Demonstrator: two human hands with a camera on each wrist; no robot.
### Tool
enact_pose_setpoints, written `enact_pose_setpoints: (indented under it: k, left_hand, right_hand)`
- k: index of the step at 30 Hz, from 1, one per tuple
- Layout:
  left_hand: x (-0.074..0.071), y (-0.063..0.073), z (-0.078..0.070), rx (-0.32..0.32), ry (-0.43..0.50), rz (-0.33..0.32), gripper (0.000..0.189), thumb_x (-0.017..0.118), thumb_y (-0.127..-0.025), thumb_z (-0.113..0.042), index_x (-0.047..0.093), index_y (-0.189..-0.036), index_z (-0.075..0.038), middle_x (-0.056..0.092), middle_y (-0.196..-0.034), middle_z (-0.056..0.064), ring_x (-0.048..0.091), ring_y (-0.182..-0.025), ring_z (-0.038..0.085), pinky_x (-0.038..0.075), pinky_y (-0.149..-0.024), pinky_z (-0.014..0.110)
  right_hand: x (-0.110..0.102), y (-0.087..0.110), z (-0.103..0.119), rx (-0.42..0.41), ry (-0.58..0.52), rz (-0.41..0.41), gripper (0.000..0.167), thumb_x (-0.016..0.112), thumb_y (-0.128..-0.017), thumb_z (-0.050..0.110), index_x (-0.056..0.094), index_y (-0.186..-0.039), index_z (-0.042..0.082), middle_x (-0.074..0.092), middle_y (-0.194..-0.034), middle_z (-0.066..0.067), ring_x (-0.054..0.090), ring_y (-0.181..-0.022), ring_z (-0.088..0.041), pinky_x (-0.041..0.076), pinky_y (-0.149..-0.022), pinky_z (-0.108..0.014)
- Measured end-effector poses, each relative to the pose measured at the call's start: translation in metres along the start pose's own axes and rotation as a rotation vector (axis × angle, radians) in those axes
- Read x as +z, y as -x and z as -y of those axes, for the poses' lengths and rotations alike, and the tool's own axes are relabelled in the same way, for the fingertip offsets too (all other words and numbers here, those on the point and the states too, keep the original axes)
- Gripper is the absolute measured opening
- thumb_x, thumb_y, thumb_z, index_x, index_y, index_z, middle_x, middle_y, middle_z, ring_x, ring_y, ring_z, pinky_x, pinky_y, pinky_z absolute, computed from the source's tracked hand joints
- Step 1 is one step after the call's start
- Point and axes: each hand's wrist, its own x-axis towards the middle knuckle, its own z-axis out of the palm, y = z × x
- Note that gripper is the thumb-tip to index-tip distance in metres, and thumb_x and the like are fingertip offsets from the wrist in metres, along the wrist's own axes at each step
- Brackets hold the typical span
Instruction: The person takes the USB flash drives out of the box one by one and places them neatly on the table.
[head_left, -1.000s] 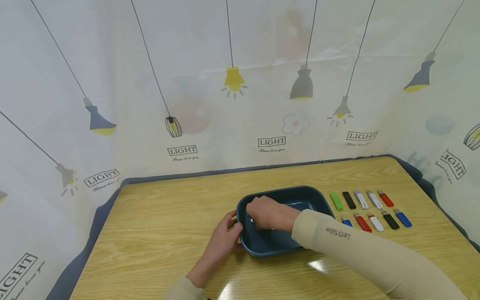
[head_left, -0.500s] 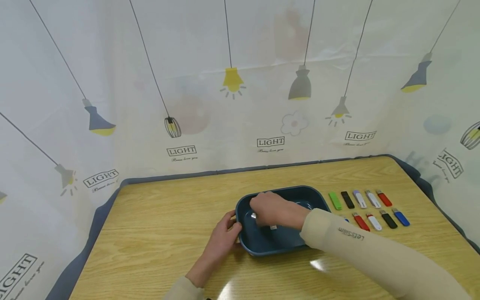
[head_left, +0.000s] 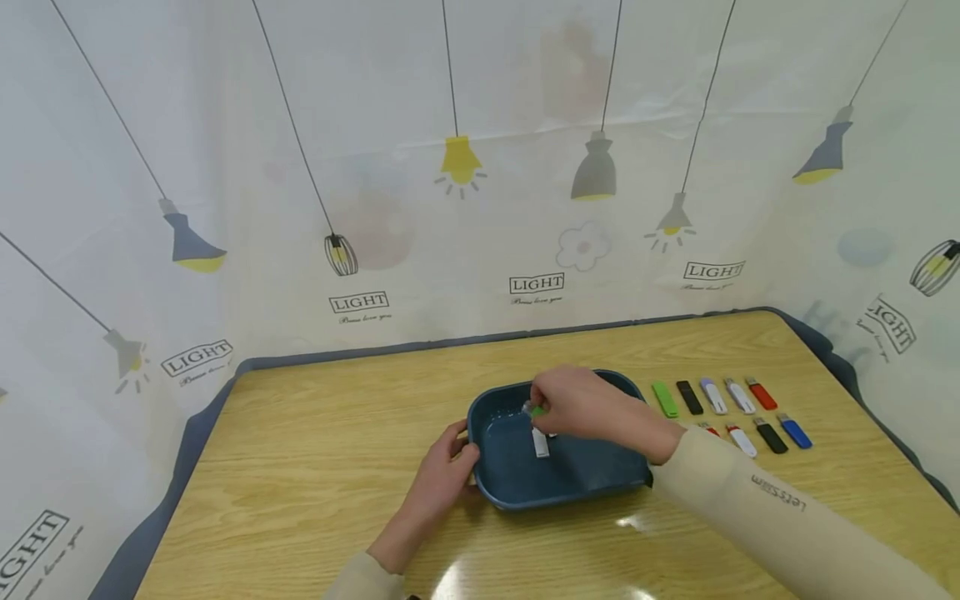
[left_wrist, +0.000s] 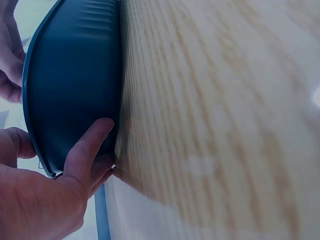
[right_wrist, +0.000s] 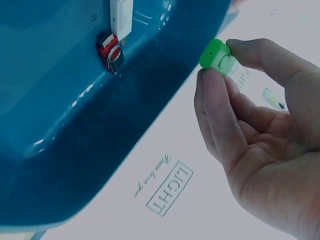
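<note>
A dark blue plastic basin (head_left: 517,471) stands on the wooden table. My left hand (head_left: 438,471) holds its left end, thumb at the rim and fingers along the outer wall (left_wrist: 75,75). Over the basin, my right hand (head_left: 585,404) pinches a small green USB stick (right_wrist: 215,54) with a clear or silvery part, between thumb and fingertips. Inside the basin lie a white USB stick (head_left: 541,444) and, beside it in the right wrist view, a red and silver one (right_wrist: 111,52). The right hand and forearm hide part of the basin's interior and right rim.
Right of the basin, USB sticks lie in two rows: green (head_left: 664,400), black (head_left: 689,397), white ones (head_left: 739,396), red (head_left: 762,393), and in front a white-red (head_left: 741,440), a black (head_left: 770,435) and a blue (head_left: 795,431). A printed curtain (head_left: 420,317) hangs behind the table.
My right hand has risen from the basin's left part and moved right, uncovering the white stick; the green stick now shows in its fingers. The left hand keeps its hold on the basin.
</note>
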Motion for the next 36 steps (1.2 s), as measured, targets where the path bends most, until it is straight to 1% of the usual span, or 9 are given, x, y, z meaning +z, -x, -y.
enact_pose_setpoints:
  k: [1,2,4,7,11,15,20,26,36]
  left_hand:
    - [0.000,0.000,0.000,0.001,0.001,0.000,0.057,0.050,-0.102,-0.015,0.039,-0.154,0.005,0.048,-0.149,0.032,0.062,-0.119,0.039,0.063,-0.081,0.046]
    - [0.000,0.000,0.000,0.001,0.002,0.000,0.057,0.050,-0.102,-0.015,0.039,-0.154,0.005,0.048,-0.149,0.032,0.062,-0.118,0.038,0.063,-0.081,0.046]
    - [0.000,0.000,0.000,-0.001,0.001,0.000,0.057,0.050,-0.102,-0.015,0.039,-0.154,0.005,0.048,-0.149,0.032,0.062,-0.119,0.038,0.063,-0.081,0.047]
    - [0.000,0.000,-0.001,-0.002,0.000,0.000,0.057,0.050,-0.102,-0.015,0.039,-0.154,0.005,0.048,-0.149,0.032,0.062,-0.119,0.039,0.063,-0.082,0.047]
    - [0.001,0.000,-0.001,0.001,0.000,0.007,0.057,0.049,-0.102,-0.016,0.038,-0.154,0.006,0.047,-0.150,0.033,0.062,-0.120,0.039,0.063,-0.081,0.047]
    - [0.001,-0.001,0.000,0.000,0.003,0.011,0.057,0.049,-0.102,-0.016,0.037,-0.154,0.005,0.047,-0.150,0.033,0.062,-0.119,0.039,0.063,-0.081,0.047]
    - [0.000,-0.002,0.000,-0.011,0.009,0.013,0.057,0.049,-0.102,-0.016,0.037,-0.155,0.004,0.046,-0.151,0.032,0.062,-0.119,0.039,0.062,-0.082,0.047]
    - [0.000,-0.002,0.000,-0.020,-0.004,0.006,0.057,0.049,-0.103,-0.017,0.037,-0.155,0.004,0.045,-0.152,0.032,0.061,-0.121,0.041,0.062,-0.082,0.048]
    - [0.001,-0.001,0.000,-0.018,-0.026,-0.004,0.057,0.049,-0.102,-0.016,0.039,-0.154,0.004,0.046,-0.151,0.032,0.062,-0.120,0.040,0.063,-0.081,0.048]
  right_hand:
    - [-0.001,0.004,-0.002,-0.008,-0.007,-0.016,0.003,0.072,-0.092,0.011,0.073,-0.089,0.011,0.063,-0.069,0.004,0.038,-0.054,-0.009,0.035,-0.057,-0.027]
    - [-0.003,0.008,-0.004,-0.016,-0.006,-0.029,0.003,0.072,-0.092,0.011,0.073,-0.090,0.010,0.061,-0.067,0.003,0.036,-0.055,-0.010,0.034,-0.058,-0.027]
    - [-0.004,0.015,-0.007,-0.029,-0.009,-0.064,0.004,0.073,-0.092,0.011,0.073,-0.095,0.009,0.059,-0.070,0.006,0.039,-0.059,-0.009,0.035,-0.059,-0.028]
    - [-0.006,0.026,-0.013,-0.026,-0.003,-0.108,0.006,0.073,-0.092,0.012,0.072,-0.097,0.009,0.059,-0.073,0.006,0.047,-0.064,-0.007,0.043,-0.062,-0.028]
    - [-0.006,0.040,-0.023,-0.014,0.018,-0.154,0.012,0.076,-0.091,0.015,0.072,-0.100,0.007,0.064,-0.082,0.007,0.057,-0.071,-0.006,0.052,-0.064,-0.029]
    - [-0.009,0.057,-0.034,0.012,-0.012,-0.149,0.015,0.076,-0.092,0.017,0.071,-0.102,0.006,0.064,-0.082,0.006,0.057,-0.070,-0.007,0.052,-0.063,-0.028]
    - [-0.015,0.075,-0.047,0.082,-0.052,-0.159,0.018,0.077,-0.092,0.019,0.072,-0.104,0.006,0.065,-0.085,0.006,0.058,-0.074,-0.008,0.053,-0.065,-0.029]
    - [-0.017,0.091,-0.061,0.110,-0.070,-0.202,0.019,0.077,-0.091,0.018,0.072,-0.103,0.004,0.067,-0.086,0.005,0.060,-0.075,-0.010,0.053,-0.065,-0.028]
    - [-0.018,0.111,-0.077,0.153,-0.070,-0.219,0.021,0.076,-0.093,0.020,0.073,-0.106,0.004,0.068,-0.087,0.006,0.062,-0.078,-0.009,0.054,-0.066,-0.028]
